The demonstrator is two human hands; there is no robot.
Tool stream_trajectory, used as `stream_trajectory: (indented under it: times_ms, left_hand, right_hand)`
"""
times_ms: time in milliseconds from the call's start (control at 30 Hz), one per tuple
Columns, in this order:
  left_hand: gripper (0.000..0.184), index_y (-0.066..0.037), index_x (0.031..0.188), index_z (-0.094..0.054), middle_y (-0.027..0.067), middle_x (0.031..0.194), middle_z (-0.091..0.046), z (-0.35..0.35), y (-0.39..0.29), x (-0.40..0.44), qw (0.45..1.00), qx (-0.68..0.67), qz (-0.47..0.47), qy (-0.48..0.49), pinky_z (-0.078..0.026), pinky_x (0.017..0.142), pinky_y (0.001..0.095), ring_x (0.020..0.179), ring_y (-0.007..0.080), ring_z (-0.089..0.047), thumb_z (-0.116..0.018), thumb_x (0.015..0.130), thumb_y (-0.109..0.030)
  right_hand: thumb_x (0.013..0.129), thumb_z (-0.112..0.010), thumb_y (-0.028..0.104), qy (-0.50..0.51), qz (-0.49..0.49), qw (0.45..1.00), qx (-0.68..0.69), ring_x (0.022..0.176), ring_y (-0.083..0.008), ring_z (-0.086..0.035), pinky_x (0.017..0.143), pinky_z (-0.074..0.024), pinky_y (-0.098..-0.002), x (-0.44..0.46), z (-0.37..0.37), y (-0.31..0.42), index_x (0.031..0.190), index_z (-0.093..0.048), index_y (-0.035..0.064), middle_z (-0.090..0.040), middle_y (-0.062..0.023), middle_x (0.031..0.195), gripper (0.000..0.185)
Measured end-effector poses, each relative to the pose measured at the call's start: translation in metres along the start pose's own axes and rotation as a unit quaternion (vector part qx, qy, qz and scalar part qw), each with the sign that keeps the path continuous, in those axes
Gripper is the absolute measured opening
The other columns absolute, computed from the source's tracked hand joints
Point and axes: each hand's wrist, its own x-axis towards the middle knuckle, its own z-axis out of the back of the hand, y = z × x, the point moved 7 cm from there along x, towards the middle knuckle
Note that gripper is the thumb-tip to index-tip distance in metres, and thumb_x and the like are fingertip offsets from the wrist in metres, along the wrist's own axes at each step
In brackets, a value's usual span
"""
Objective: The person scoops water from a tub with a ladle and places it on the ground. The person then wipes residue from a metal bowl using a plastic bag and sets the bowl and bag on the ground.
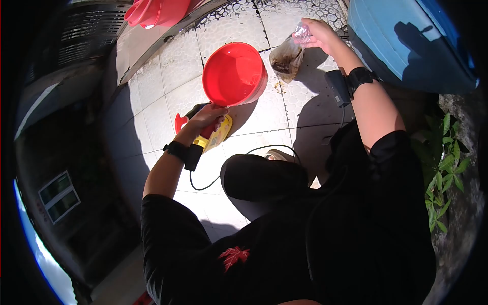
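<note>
Dipper (234,73) and clear plastic bag (287,60) held over pale floor tiles (178,71)

At the far left, a white-framed window (60,197) is set in a dark wall. Farther right, at the top edge, part of a pinkish-red plastic container (160,11) is seen. A black strap with a small box (185,153) is worn on the left wrist. By the left hand (209,115), the red dipper is gripped at its handle, fingers closed, with the open bowl turned toward the camera. Under and beside that hand, a yellow container (217,134) with red parts is partly covered; whether it is also held cannot be told. Markings are carried on its side, but no brand or wording can be read. On the black shirt (284,244), a red leaf (235,257) is displayed, with no lettering made out.

To the right of the dipper, the bag, with brown matter inside, is pinched at its gathered top by the right hand (319,36). Small yellowish-brown bits (280,87) are scattered on the tiles near its lower end. Another black strap (360,81) is worn on the right wrist. Farther right, a large blue container (406,46) is crossed by a shadow, and a leafy green plant (446,165) is seen below it.
</note>
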Motion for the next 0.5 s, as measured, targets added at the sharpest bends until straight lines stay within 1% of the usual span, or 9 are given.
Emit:
stream_trajectory:
  times_ms: [33, 100, 133, 167, 233, 300, 367, 400, 500]
  left_hand:
    - [0.014, -0.009, 0.096, -0.051, -0.0051, 0.062, -0.046, 0.000, 0.004, 0.010, 1.000, -0.003, -0.003, 0.005, -0.039, 0.043, 0.0165, 0.045, 0.0024, -0.042, -0.056, 0.089, -0.021]
    - [0.012, -0.010, 0.084, -0.051, -0.0021, 0.061, -0.051, 0.001, 0.024, 0.043, 0.995, -0.095, -0.041, 0.008, -0.041, 0.042, 0.0181, 0.044, 0.0048, -0.046, -0.059, 0.086, -0.019]
    - [0.013, -0.011, 0.083, -0.050, -0.0012, 0.060, -0.051, 0.000, 0.035, 0.062, 0.988, -0.140, -0.055, 0.025, -0.042, 0.041, 0.0197, 0.043, 0.0070, -0.048, -0.060, 0.086, -0.020]
    - [0.013, -0.011, 0.083, -0.050, -0.0012, 0.060, -0.051, 0.000, 0.045, 0.080, 0.987, -0.144, -0.059, 0.029, -0.042, 0.041, 0.0197, 0.043, 0.0070, -0.048, -0.060, 0.086, -0.020]
    - [0.013, -0.010, 0.086, -0.051, -0.0024, 0.059, -0.048, 0.007, 0.069, 0.117, 0.985, -0.169, -0.037, -0.017, -0.041, 0.041, 0.0201, 0.043, 0.0064, -0.046, -0.058, 0.087, -0.020]
    - [0.014, -0.010, 0.081, -0.052, -0.0011, 0.058, -0.048, 0.015, 0.092, 0.156, 0.981, -0.192, -0.026, -0.026, -0.041, 0.039, 0.0224, 0.043, 0.0083, -0.047, -0.060, 0.085, -0.020]
    - [0.020, -0.011, 0.072, -0.051, 0.0001, 0.057, -0.051, 0.021, 0.112, 0.183, 0.963, -0.267, 0.004, -0.038, -0.043, 0.040, 0.0231, 0.043, 0.0101, -0.049, -0.063, 0.083, -0.023]
    - [0.022, -0.012, 0.069, -0.051, 0.0003, 0.056, -0.052, 0.026, 0.121, 0.191, 0.962, -0.262, 0.012, -0.071, -0.043, 0.040, 0.0233, 0.043, 0.0105, -0.051, -0.063, 0.082, -0.024]
    - [0.022, -0.011, 0.069, -0.053, 0.0009, 0.055, -0.053, 0.025, 0.138, 0.202, 0.960, -0.269, -0.023, -0.073, -0.044, 0.041, 0.0241, 0.043, 0.0113, -0.051, -0.061, 0.084, -0.025]
  right_hand:
    - [0.096, -0.038, 0.031, -0.004, 0.000, 1.000, -0.005, 0.089, -0.0245, -0.067, 0.083, -0.0511, -0.0367, 0.001, 0.002, 0.001, 0.124, -0.045, 0.0070, -0.066, -0.0134, 0.103, 0.037]
    - [0.097, -0.038, 0.031, 0.022, 0.008, 1.000, -0.005, 0.088, -0.0247, -0.067, 0.083, -0.0514, -0.0362, 0.002, 0.002, 0.001, 0.123, -0.045, 0.0061, -0.065, -0.0141, 0.104, 0.037]
    - [0.097, -0.038, 0.031, 0.021, 0.009, 1.000, -0.012, 0.088, -0.0247, -0.067, 0.083, -0.0514, -0.0362, 0.001, 0.002, 0.003, 0.123, -0.045, 0.0061, -0.065, -0.0141, 0.104, 0.037]
    - [0.097, -0.038, 0.031, 0.027, -0.002, 1.000, -0.011, 0.088, -0.0246, -0.066, 0.084, -0.0513, -0.0362, -0.001, 0.001, 0.004, 0.123, -0.045, 0.0056, -0.065, -0.0141, 0.104, 0.037]
    - [0.097, -0.039, 0.031, 0.032, -0.011, 0.999, -0.017, 0.088, -0.0246, -0.066, 0.084, -0.0512, -0.0361, -0.002, -0.002, 0.006, 0.123, -0.044, 0.0051, -0.065, -0.0141, 0.104, 0.038]
    - [0.096, -0.040, 0.032, 0.014, -0.027, 0.999, -0.009, 0.089, -0.0245, -0.066, 0.084, -0.0509, -0.0357, -0.001, 0.002, 0.003, 0.122, -0.044, 0.0040, -0.064, -0.0142, 0.105, 0.038]
    - [0.096, -0.042, 0.032, 0.025, -0.028, 0.999, -0.012, 0.089, -0.0249, -0.066, 0.085, -0.0508, -0.0355, -0.006, 0.003, 0.006, 0.121, -0.044, 0.0035, -0.064, -0.0152, 0.105, 0.038]
    - [0.096, -0.042, 0.032, 0.015, -0.031, 0.999, -0.003, 0.089, -0.0252, -0.066, 0.084, -0.0509, -0.0356, -0.008, 0.005, 0.007, 0.121, -0.043, 0.0034, -0.064, -0.0157, 0.105, 0.039]
    - [0.096, -0.043, 0.032, 0.013, -0.042, 0.999, 0.004, 0.090, -0.0260, -0.066, 0.084, -0.0509, -0.0363, -0.009, 0.002, 0.007, 0.122, -0.041, 0.0037, -0.064, -0.0167, 0.104, 0.039]
